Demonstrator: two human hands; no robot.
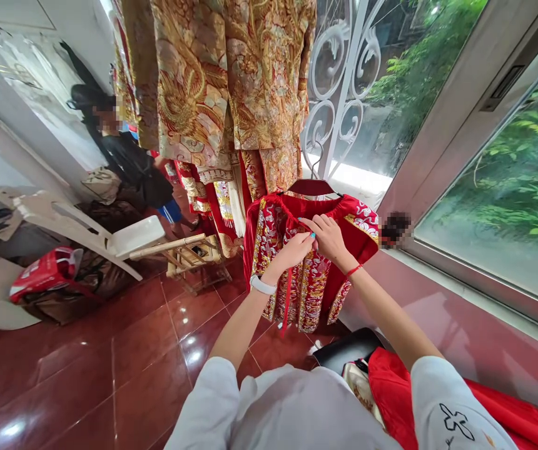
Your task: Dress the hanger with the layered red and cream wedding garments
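A red embroidered jacket point(269, 250) hangs on a dark red hanger point(311, 186) in front of me. My left hand point(296, 248) is closed in a pinch at the jacket's front, just below the collar; it seems to grip a thin red cord that hangs down. My right hand point(329, 236) is beside it, fingers curled onto the same spot of the jacket's front. A white band is on my left wrist and a red string on my right.
Gold embroidered garments point(222, 81) hang above and behind the jacket. Another person point(132, 165) in black crouches at the back left. A white folding chair point(104, 234), a wooden stool point(194, 256), and a red bag point(46, 272) stand left. Red cloth point(508, 412) lies lower right by the window.
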